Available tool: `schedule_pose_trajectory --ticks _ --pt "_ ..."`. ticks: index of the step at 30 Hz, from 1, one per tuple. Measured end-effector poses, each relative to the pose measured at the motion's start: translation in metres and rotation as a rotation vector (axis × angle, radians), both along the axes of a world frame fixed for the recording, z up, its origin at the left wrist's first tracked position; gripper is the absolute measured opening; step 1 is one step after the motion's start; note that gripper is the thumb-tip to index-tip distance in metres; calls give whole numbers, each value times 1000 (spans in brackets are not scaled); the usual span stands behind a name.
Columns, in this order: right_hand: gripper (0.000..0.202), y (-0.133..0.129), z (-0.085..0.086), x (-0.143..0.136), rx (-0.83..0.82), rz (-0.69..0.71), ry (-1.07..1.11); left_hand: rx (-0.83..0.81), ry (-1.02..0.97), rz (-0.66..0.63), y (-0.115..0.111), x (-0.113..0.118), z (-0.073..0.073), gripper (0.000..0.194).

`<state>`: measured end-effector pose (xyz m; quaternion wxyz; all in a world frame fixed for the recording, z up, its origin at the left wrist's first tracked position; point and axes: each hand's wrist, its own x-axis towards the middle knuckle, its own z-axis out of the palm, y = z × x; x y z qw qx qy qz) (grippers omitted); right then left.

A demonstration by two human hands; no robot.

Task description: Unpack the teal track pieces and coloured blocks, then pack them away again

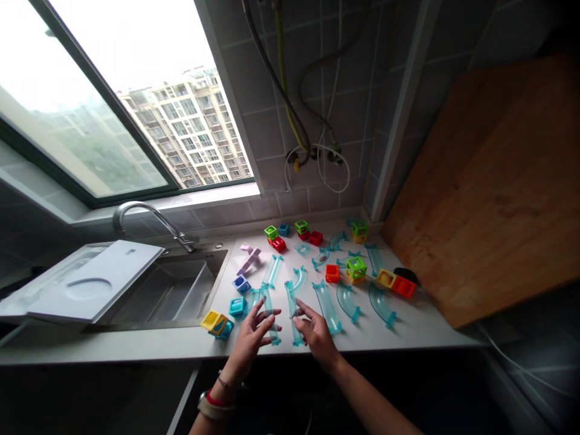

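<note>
My left hand (257, 330) grips a straight clear blue track piece (268, 302) between thumb and fingers. Close beside it on the right, my right hand (313, 329) holds another straight clear track piece (290, 296). The two pieces are apart and roughly parallel, near the counter's front edge. A wider clear track (328, 308) lies just right of my right hand. Left of my left hand are a light blue block (237, 307) and a yellow block (214, 322). Farther back lies another straight track (272, 270).
Curved clear tracks (381, 305) and an orange-red block (332, 273) lie on the right of the white counter (362, 341). Green block (356, 267) tops a yellow one. A sink (149, 290) with a faucet (154, 211) is at left; a wooden board (489, 181) leans at right.
</note>
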<state>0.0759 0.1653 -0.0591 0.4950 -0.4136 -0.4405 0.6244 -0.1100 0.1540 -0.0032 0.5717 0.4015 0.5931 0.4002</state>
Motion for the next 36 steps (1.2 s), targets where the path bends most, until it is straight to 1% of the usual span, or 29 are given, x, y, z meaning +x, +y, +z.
schedule_pose_trajectory --ticks 3,6,8,10,14,17,22,25,30,36 --pt "62 -17 20 12 86 38 22 73 -48 -100 -15 4 24 88" --pt "63 -25 40 23 121 65 3 149 -89 -181 -27 8 44 82" --pt "64 -28 49 28 132 81 10 173 -117 -208 -33 10 53 81" --pt "63 -30 56 31 153 86 23 189 -139 -218 -37 11 58 81" --pt "63 -35 61 30 187 106 16 207 -162 -219 -40 13 58 80" --pt "63 -39 62 25 174 126 -1 220 -149 -223 -41 15 56 79" --pt "61 -42 62 23 140 118 10 243 -116 -221 -46 18 52 78" --pt "59 -43 59 24 131 134 25 255 -96 -231 -49 18 50 79" --pt "56 -46 51 23 117 127 87 224 -63 -256 -49 18 46 83" --pt "55 -51 42 19 -13 110 242 186 -58 -282 -47 19 43 85"
